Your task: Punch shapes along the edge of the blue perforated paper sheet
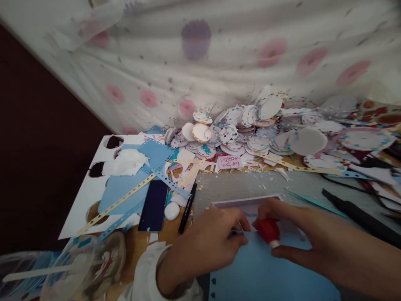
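Observation:
My right hand (300,234) is closed around a small glue stick with a red cap (268,230), its white end pointing down at a light blue paper sheet (260,271). My left hand (206,246) rests on the same sheet with its fingers curled, pinching something small and dark beside the red cap; I cannot make out what. A white card (247,203) lies just behind both hands on a grey cutting mat (238,184).
A heap of round patterned paper discs (238,129) fills the back of the table. To the left lie a dark phone (154,205), a black marker (187,209), a white eraser (171,210), blue paper scraps and a holed white sheet (90,188). Dark tools (354,211) lie right.

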{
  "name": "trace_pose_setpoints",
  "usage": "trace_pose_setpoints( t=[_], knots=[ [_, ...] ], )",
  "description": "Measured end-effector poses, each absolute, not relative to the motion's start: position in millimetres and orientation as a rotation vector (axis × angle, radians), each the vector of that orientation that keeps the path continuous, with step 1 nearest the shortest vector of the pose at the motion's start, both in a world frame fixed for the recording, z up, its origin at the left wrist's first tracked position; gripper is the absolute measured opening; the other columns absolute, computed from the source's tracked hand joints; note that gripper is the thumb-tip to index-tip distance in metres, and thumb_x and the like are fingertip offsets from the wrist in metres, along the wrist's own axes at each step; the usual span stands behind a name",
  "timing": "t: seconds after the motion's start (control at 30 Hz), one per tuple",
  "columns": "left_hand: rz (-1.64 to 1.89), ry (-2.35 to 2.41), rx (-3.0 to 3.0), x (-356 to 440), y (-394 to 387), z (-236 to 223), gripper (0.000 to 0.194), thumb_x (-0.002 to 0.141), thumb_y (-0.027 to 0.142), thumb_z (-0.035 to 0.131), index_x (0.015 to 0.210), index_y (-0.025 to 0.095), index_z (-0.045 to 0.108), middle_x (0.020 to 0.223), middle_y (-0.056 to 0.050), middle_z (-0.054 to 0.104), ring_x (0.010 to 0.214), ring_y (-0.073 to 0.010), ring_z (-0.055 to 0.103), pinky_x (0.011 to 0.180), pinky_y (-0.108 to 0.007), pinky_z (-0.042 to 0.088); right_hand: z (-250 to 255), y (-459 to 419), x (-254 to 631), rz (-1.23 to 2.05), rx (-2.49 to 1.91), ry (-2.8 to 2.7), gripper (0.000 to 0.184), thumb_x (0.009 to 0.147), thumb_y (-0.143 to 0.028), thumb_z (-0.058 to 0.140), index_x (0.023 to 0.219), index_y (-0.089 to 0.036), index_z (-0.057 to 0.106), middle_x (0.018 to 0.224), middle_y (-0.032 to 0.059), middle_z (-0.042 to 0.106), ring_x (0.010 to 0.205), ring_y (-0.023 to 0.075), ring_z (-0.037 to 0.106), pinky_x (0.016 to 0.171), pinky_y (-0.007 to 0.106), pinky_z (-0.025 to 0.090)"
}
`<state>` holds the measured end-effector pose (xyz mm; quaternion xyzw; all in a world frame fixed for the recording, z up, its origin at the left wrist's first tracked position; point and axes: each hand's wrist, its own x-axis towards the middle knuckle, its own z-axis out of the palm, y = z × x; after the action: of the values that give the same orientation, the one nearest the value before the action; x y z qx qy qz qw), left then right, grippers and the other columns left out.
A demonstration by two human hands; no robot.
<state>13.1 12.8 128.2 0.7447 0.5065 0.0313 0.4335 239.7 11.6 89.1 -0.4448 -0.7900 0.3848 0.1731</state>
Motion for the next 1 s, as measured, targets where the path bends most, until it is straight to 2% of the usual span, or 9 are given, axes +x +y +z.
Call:
trace_pose_setpoints(
  t=[0.13, 0.4, 0.77, 1.0],
  knots=[
    [0.083, 1.285, 1.805, 15, 13, 129, 0.016, 0.085, 0.021, 0.067, 0.1, 0.025, 0.07, 0.103, 0.0, 0.077, 0.1, -0.0208, 0.068, 0.088, -0.03, 0.048, 86, 11, 241, 1.058, -1.266, -2.256, 0.012, 0.075, -0.026, 0.07, 0.083, -0.028, 0.061, 0.084, -0.0002, 0.071, 0.076, 0.02, 0.068, 0.065, 0.028, 0.053],
    [0.088, 1.29, 1.754, 13, 15, 129, 0.015, 0.084, 0.018, 0.07, 0.099, 0.02, 0.07, 0.104, -0.003, 0.077, 0.101, -0.0203, 0.071, 0.086, -0.028, 0.047, 84, 10, 246, 1.149, -1.284, -2.291, 0.012, 0.08, -0.029, 0.07, 0.088, -0.029, 0.061, 0.089, -0.0026, 0.071, 0.081, 0.0192, 0.067, 0.069, 0.029, 0.052],
    [0.15, 1.264, 1.751, 12, 15, 134, 0.013, 0.084, 0.015, 0.07, 0.095, 0.02, 0.072, 0.097, 0.0, 0.077, 0.095, -0.0189, 0.07, 0.084, -0.026, 0.048, 87, 10, 237, 1.293, -1.302, -2.309, 0.018, 0.075, -0.024, 0.074, 0.089, -0.03, 0.065, 0.088, -0.0044, 0.073, 0.079, 0.0196, 0.069, 0.068, 0.028, 0.05],
    [0.201, 1.241, 1.719, 9, 14, 135, 0.013, 0.084, 0.013, 0.066, 0.094, 0.02, 0.071, 0.095, 0.0, 0.076, 0.094, -0.0175, 0.07, 0.085, -0.025, 0.047, 105, 13, 230, 1.319, -1.403, -2.331, 0.007, 0.077, -0.024, 0.071, 0.084, -0.026, 0.068, 0.09, -0.002, 0.074, 0.085, 0.0192, 0.068, 0.076, 0.028, 0.05]
  ],
)
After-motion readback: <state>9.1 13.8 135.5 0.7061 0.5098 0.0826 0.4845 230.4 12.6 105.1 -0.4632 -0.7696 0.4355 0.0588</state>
